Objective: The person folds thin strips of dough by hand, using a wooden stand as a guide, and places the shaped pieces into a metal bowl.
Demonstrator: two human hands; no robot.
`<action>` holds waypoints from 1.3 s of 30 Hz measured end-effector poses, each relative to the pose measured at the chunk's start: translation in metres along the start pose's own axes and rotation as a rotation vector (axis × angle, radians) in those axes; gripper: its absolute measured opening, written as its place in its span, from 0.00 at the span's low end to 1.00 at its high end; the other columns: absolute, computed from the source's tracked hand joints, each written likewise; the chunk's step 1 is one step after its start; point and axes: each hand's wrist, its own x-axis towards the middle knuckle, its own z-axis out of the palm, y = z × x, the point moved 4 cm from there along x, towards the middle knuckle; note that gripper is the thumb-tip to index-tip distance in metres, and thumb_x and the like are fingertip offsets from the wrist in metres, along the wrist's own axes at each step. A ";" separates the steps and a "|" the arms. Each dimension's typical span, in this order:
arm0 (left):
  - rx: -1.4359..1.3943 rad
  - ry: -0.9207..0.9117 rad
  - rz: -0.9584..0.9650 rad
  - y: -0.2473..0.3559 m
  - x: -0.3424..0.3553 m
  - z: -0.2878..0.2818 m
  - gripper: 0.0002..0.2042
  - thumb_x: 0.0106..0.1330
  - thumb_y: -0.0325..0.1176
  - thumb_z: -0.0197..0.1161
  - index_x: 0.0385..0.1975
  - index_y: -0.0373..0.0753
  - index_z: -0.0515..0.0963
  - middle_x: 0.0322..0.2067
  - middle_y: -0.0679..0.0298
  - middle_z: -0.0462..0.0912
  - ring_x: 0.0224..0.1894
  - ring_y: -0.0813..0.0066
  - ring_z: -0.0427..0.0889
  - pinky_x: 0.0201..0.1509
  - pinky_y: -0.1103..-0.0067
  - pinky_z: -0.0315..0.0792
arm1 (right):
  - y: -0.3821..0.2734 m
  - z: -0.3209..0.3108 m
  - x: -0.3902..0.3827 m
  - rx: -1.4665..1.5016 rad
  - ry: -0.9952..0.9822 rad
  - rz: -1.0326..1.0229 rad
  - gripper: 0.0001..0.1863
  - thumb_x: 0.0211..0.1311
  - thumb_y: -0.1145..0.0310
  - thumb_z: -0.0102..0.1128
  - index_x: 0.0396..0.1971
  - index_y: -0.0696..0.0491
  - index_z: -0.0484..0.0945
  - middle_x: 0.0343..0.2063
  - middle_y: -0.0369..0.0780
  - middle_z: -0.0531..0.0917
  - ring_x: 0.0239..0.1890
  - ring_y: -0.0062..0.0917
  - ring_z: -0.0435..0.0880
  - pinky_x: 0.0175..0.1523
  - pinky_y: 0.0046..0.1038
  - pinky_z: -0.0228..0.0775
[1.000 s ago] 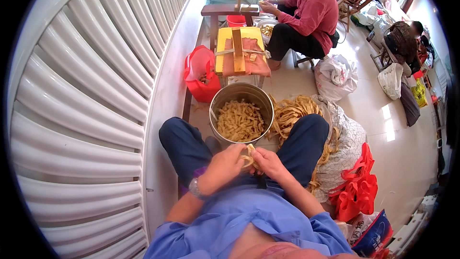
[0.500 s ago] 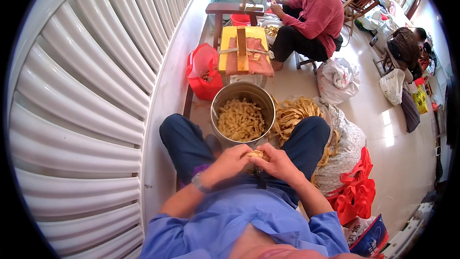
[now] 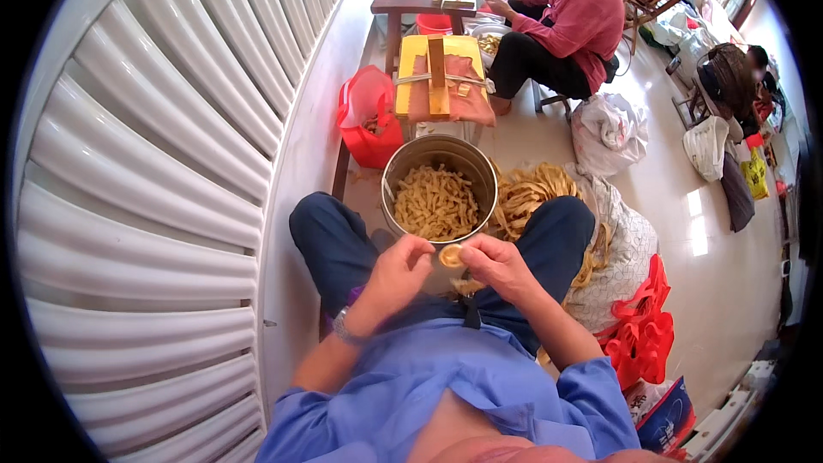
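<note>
A small yellowish coiled roll (image 3: pixel 451 255) is pinched by the thumb and fingers of my right hand (image 3: pixel 501 267); its round face shows. To its left is my left hand (image 3: pixel 396 276), fingers curled and thumb slightly apart, and no object shows in it. Both hands are just this side of a metal bucket (image 3: pixel 391 216), which stands beyond my knees. Inside the bucket lie many short, twisted, tan pieces (image 3: pixel 435 202). A heap of long tan strips (image 3: pixel 533 193) lies right of the bucket, partly behind my right knee. Another tan bit (image 3: pixel 467 286) shows below the roll.
A wooden bench with a yellow board (image 3: pixel 410 60) and pink cloth stands beyond the bucket, beside a red bag (image 3: pixel 369 124). White radiator bars (image 3: pixel 154 206) line the left. A person in pink (image 3: pixel 570 17) sits ahead. Sacks and red bags (image 3: pixel 639 326) lie to the right.
My hands have moved forward and drawn apart. The left hand has let go of the small piece, and my right hand holds it up with its coiled face showing.
</note>
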 end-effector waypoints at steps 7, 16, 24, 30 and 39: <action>0.234 0.204 0.397 0.062 -0.026 0.001 0.13 0.65 0.26 0.67 0.46 0.36 0.74 0.33 0.60 0.81 0.33 0.75 0.82 0.39 0.77 0.77 | -0.011 0.007 0.015 0.094 0.076 -0.072 0.13 0.74 0.60 0.57 0.43 0.55 0.82 0.28 0.29 0.78 0.30 0.11 0.74 0.35 0.17 0.67; 0.073 0.138 0.383 0.066 -0.029 0.021 0.15 0.65 0.25 0.70 0.48 0.33 0.73 0.38 0.59 0.84 0.38 0.76 0.85 0.44 0.79 0.79 | 0.007 0.013 -0.004 0.596 -0.068 -0.162 0.11 0.74 0.62 0.60 0.42 0.54 0.81 0.22 0.26 0.74 0.20 0.08 0.63 0.24 0.15 0.52; -0.211 0.005 0.309 0.069 -0.033 0.032 0.14 0.65 0.22 0.69 0.46 0.34 0.73 0.38 0.63 0.83 0.39 0.78 0.84 0.45 0.81 0.78 | 0.010 0.005 -0.018 0.817 -0.407 -0.175 0.19 0.70 0.57 0.64 0.48 0.57 0.80 0.25 0.30 0.76 0.20 0.11 0.66 0.26 0.17 0.57; -0.158 0.044 0.323 0.070 -0.021 0.025 0.11 0.64 0.26 0.70 0.43 0.36 0.76 0.31 0.62 0.85 0.32 0.75 0.86 0.38 0.79 0.79 | 0.003 0.021 -0.015 1.010 -0.415 -0.266 0.19 0.75 0.55 0.57 0.52 0.55 0.74 0.23 0.29 0.72 0.22 0.09 0.65 0.29 0.17 0.58; -0.280 -0.021 0.055 0.035 0.003 0.016 0.07 0.73 0.31 0.63 0.40 0.34 0.77 0.28 0.69 0.80 0.29 0.88 0.76 0.32 0.85 0.72 | -0.002 0.013 -0.009 0.142 -0.041 -0.190 0.16 0.77 0.63 0.54 0.57 0.55 0.68 0.27 0.31 0.76 0.26 0.12 0.72 0.31 0.18 0.66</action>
